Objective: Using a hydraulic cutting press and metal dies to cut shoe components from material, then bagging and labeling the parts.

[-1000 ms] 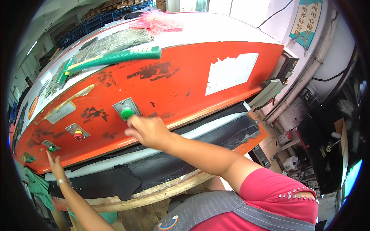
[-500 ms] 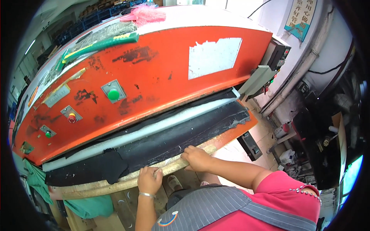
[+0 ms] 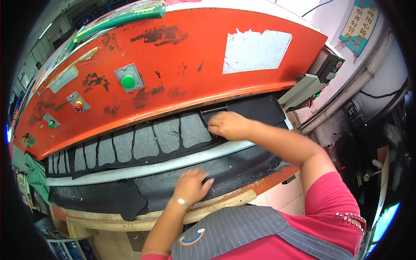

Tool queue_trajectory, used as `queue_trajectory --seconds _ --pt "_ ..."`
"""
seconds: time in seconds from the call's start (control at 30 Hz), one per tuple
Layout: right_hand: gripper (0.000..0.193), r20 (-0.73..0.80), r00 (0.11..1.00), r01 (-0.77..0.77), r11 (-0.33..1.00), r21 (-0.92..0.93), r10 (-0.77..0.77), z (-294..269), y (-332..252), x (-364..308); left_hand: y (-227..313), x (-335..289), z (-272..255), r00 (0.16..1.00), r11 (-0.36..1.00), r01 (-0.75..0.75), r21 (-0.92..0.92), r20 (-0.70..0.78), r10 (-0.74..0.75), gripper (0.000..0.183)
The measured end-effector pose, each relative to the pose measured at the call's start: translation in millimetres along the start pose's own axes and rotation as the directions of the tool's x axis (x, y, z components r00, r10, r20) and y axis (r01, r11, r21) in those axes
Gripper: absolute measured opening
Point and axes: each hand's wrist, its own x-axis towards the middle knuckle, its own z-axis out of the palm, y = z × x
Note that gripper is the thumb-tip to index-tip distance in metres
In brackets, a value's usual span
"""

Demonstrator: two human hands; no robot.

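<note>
My right hand (image 3: 229,126) reaches into the gap under the orange machine, fingers closed at the edge of a dark rectangular frame, apparently a cutting die (image 3: 215,109). The die lies on a black sheet (image 3: 255,109), whose uncut part stretches to the right. Left of the die, several grey rounded panels (image 3: 145,141) lie side by side, separated by thin black strips. My left hand (image 3: 190,187) hovers over or rests lightly on the black padded ledge (image 3: 234,167), thumb apart from the fingers and nothing seen in it. Its fingertips are slightly blurred.
The orange machine body (image 3: 186,56) hangs over the bed, with a green button (image 3: 128,81) and a red knob (image 3: 78,106). A pale bar (image 3: 130,173) runs along the bed's front. A loose black piece (image 3: 128,199) drapes over the ledge. A control box (image 3: 320,69) juts out at the right.
The pale bar and bed have come forward from under the machine, bringing the grey panels into view. My right hand has moved from the front edge to the die; my left has lifted onto the ledge.
</note>
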Motion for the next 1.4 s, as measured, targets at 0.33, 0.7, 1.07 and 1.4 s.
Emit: queue_trajectory --seconds 0.33,0.7,1.07,1.4 --pt "0.014 0.099 0.886 0.44 0.889 0.127 -0.453 27.5 13.1 19.1 6.6 24.8 77.3 0.973 0.968 -0.046 0.245 -0.209 0.099 0.061" --pt "0.059 0.296 0.868 -0.442 0.892 0.093 0.399 19.1 -60.2 -12.6 1.2 15.2 105.3 0.907 0.958 -0.095 0.27 -0.374 0.195 0.064" --pt "0.055 0.565 0.739 -0.493 0.866 0.082 0.367 26.5 -42.0 10.1 -8.1 11.4 104.3 0.912 0.951 -0.089 0.296 -0.359 0.197 0.064" --pt "0.045 0.705 0.616 -0.682 0.685 0.255 0.351 -50.2 -21.1 20.9 -3.8 16.3 97.1 0.924 0.979 -0.065 0.193 -0.359 0.132 0.064"
